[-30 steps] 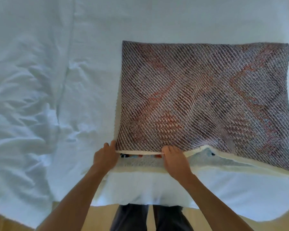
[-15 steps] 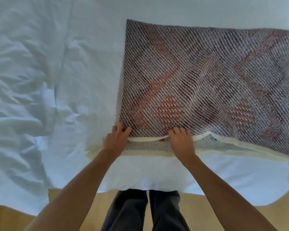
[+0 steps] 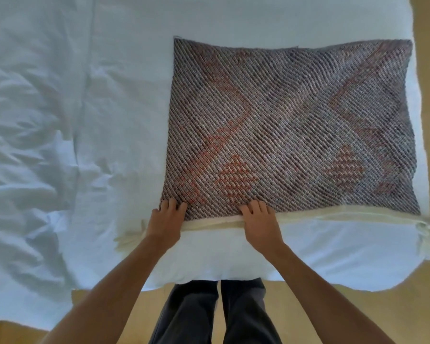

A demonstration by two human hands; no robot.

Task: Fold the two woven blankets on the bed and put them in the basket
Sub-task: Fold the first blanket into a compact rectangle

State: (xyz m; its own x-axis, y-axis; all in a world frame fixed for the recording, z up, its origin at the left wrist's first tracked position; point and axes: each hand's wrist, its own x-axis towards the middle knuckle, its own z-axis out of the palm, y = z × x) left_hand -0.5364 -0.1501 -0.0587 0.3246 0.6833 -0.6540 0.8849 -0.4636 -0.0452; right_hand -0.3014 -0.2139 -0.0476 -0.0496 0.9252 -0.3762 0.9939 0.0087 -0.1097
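Blanket lies folded on the bed's right side. Your left hand presses its near-left corner, your right hand its near edge, fingers flat and slightly spread.

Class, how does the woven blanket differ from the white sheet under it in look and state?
The woven blanket is grey with orange diamonds; the white sheet is plain. The blanket lies smooth; the sheet is creased at left. The blanket covers only part of the sheet. Both lie spread flat.
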